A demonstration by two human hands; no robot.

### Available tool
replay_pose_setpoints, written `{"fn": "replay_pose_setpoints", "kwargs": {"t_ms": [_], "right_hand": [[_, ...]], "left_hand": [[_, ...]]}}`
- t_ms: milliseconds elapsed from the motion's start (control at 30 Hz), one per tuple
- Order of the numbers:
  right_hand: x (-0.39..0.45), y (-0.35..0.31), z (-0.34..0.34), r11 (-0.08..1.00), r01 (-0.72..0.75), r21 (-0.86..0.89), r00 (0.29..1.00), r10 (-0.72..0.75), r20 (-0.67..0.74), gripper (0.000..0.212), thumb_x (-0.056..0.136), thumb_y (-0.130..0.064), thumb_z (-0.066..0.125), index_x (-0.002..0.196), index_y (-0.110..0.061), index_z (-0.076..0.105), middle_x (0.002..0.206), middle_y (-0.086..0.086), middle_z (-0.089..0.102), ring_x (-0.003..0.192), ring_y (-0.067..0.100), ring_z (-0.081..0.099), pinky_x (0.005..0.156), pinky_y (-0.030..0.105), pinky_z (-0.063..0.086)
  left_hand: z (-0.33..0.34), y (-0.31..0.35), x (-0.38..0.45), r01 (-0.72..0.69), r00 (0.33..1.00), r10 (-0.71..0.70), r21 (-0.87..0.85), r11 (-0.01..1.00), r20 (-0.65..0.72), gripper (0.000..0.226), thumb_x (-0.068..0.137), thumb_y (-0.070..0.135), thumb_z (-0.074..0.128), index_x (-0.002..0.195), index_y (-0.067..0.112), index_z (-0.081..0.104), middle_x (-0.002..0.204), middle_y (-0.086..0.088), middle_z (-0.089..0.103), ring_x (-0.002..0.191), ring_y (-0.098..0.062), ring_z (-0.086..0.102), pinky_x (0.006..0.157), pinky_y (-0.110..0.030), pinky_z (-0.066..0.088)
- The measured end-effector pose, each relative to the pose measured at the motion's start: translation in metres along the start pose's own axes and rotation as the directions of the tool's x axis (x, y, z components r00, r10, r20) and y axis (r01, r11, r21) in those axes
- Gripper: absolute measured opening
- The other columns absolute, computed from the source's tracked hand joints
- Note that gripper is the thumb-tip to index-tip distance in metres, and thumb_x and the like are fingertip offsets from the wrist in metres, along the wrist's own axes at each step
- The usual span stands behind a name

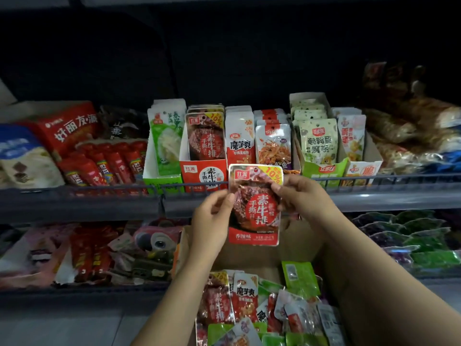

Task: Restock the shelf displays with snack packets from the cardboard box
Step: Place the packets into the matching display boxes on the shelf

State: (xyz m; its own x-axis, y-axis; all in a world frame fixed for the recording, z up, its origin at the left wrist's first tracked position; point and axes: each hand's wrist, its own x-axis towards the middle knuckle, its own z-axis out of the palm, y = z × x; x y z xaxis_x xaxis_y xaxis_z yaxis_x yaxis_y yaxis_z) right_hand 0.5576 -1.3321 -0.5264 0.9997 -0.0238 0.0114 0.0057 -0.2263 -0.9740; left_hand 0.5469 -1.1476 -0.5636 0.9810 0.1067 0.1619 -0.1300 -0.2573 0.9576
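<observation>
I hold a red snack packet upright in front of the middle shelf rail. My left hand pinches its left edge and my right hand pinches its right edge. Just behind and to the left stands the matching red display box with several of the same packets in it. Below my arms lies the cardboard box, open, with a loose heap of mixed snack packets inside.
More display boxes line the shelf: a green one at left, white packets, orange packets and a green-white box at right. A wire rail fronts the shelf. Red sausages lie left; a lower shelf holds mixed goods.
</observation>
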Motion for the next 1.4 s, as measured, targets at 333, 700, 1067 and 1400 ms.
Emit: {"fn": "replay_pose_setpoints", "kwargs": {"t_ms": [333, 700, 1067, 1400], "right_hand": [[0.070, -0.069, 0.037, 0.969, 0.187, -0.159, 0.955, -0.217, -0.201, 0.022, 0.094, -0.025, 0.056, 0.096, -0.004, 0.060, 0.084, 0.005, 0.068, 0.065, 0.010, 0.062, 0.055, 0.020, 0.049], [0.134, -0.110, 0.082, 0.924, 0.339, -0.179, 0.859, -0.381, -0.340, 0.015, 0.093, -0.027, 0.058, 0.087, -0.013, 0.054, 0.082, 0.006, 0.065, 0.070, 0.016, 0.063, 0.063, 0.031, 0.051], [0.160, -0.108, 0.110, 0.786, 0.250, -0.565, 0.901, -0.403, -0.161, 0.031, 0.095, -0.026, 0.054, 0.122, -0.014, 0.045, 0.111, 0.005, 0.063, 0.100, 0.025, 0.060, 0.073, 0.032, 0.044], [0.170, -0.078, 0.107, 0.570, 0.219, -0.792, 0.893, -0.443, -0.073, 0.064, 0.084, -0.010, 0.063, 0.136, -0.021, 0.027, 0.122, 0.008, 0.055, 0.089, 0.024, 0.058, 0.061, 0.034, 0.042]], "left_hand": [[-0.048, -0.031, 0.058, -0.397, 0.888, 0.448, 0.655, 0.642, 0.099, 0.062, 0.093, 0.047, 0.022, 0.151, 0.026, 0.015, 0.157, 0.012, -0.005, 0.141, 0.002, -0.014, 0.113, -0.025, -0.013], [-0.058, -0.030, 0.066, -0.370, 0.917, 0.372, 0.662, 0.652, 0.146, 0.066, 0.098, 0.036, 0.040, 0.150, 0.033, 0.001, 0.156, 0.016, -0.004, 0.141, -0.001, -0.016, 0.117, -0.032, -0.003], [-0.057, -0.028, 0.063, -0.385, 0.899, 0.426, 0.654, 0.651, 0.104, 0.057, 0.096, 0.036, 0.044, 0.147, 0.031, 0.021, 0.154, 0.012, 0.012, 0.143, -0.004, -0.004, 0.117, -0.030, -0.003], [-0.055, -0.029, 0.063, -0.384, 0.898, 0.428, 0.659, 0.646, 0.103, 0.062, 0.097, 0.037, 0.042, 0.150, 0.033, 0.010, 0.157, 0.013, 0.004, 0.142, -0.003, -0.013, 0.113, -0.027, -0.010]]}}
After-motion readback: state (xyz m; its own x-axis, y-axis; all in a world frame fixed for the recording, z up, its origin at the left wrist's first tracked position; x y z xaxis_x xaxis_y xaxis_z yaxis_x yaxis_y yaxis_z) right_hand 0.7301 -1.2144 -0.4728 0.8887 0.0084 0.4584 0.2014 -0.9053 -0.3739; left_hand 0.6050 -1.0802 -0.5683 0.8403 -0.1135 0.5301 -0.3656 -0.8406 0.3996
